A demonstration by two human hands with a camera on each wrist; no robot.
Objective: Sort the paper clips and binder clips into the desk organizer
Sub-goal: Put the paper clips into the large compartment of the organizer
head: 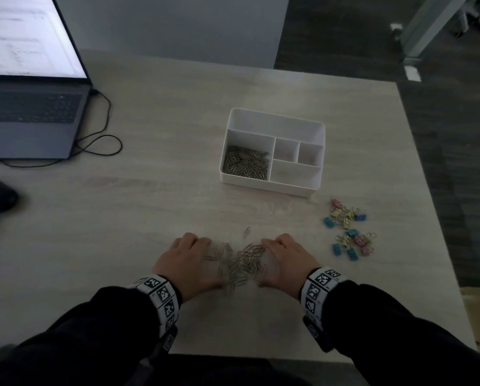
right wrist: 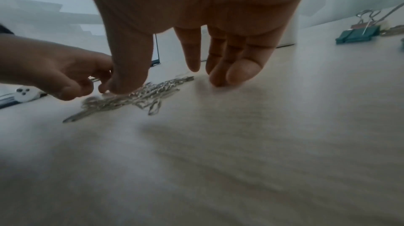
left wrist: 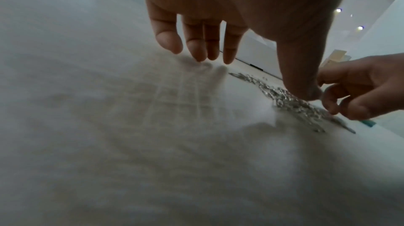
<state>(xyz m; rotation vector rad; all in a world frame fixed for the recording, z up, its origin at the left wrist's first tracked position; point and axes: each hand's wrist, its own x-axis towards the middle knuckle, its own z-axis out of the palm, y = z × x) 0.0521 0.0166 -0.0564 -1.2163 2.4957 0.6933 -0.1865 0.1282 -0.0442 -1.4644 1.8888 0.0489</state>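
Both hands flank the loose paper clip pile on the desk near its front edge. Left hand on the pile's left side, right hand on its right side, palms down and facing each other. Neither holds anything: wrist views show fingers fairly straight and pointing down, fingertips at or just above the desk, thumbs at the edge of the pile, so both hands are relaxed, not gripping. One stray paper clip lies just beyond the pile, apart from it.

White desk organizer sits further back, right of centre. Its front-left compartment already holds a batch of paper clips; other compartments look empty. Coloured binder clips scattered to the right of the right hand, untouched.

Step in hand, likely: rake the pile together between the hands for a scoop. To do it well, keep fingertips flat on the desk so thin clips don't slide under, close both hands inward evenly, and cup from below before lifting. Pull in the stray clip first or take it after. Carry low to the front-left compartment; clips tangle and may drop off the edges
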